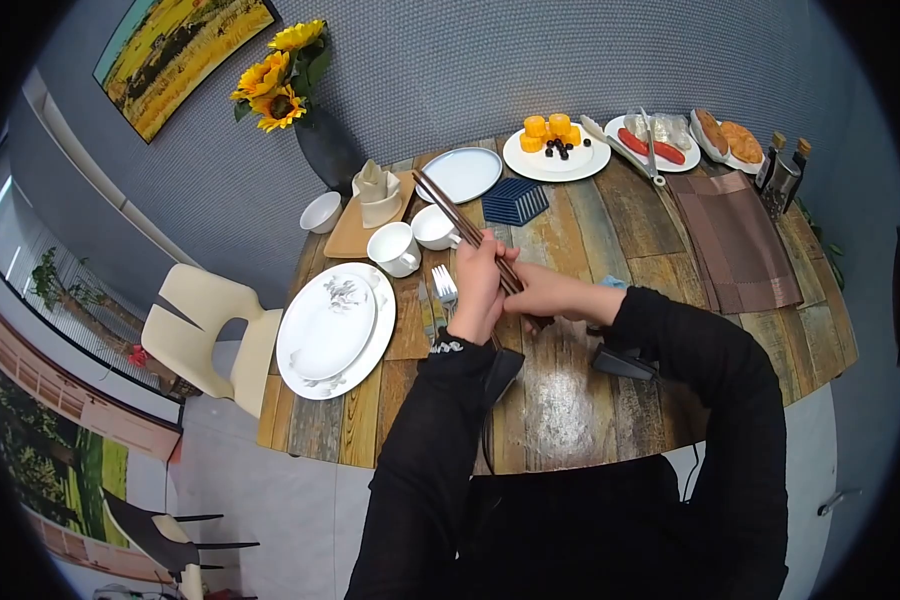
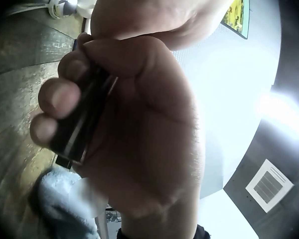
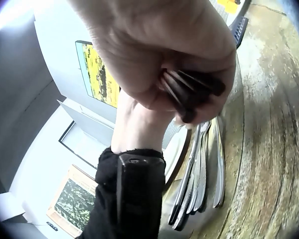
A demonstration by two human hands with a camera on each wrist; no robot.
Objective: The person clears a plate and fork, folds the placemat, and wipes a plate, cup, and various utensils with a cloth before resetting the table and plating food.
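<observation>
A bundle of dark brown chopsticks [image 1: 450, 208] slants up and to the left over the table. My left hand [image 1: 478, 285] grips it, fingers curled round the sticks, as the left wrist view shows along the dark chopsticks [image 2: 82, 117]. Close against it, my right hand [image 1: 555, 292] holds the lower part of the same bundle. In the right wrist view the blunt stick ends [image 3: 189, 94] poke out of the curled right hand [image 3: 174, 45]. Beside the left hand lie a fork [image 1: 444, 284] and other metal cutlery [image 3: 202, 172], partly hidden in the head view.
Stacked white plates [image 1: 330, 330] are at the left, with two white cups [image 1: 394, 250] behind. Farther back are a wooden tray [image 1: 350, 240], a blue trivet [image 1: 515, 202], a pale plate [image 1: 460, 176] and food plates [image 1: 530, 173]. A brown placemat [image 1: 740, 245] lies at the right.
</observation>
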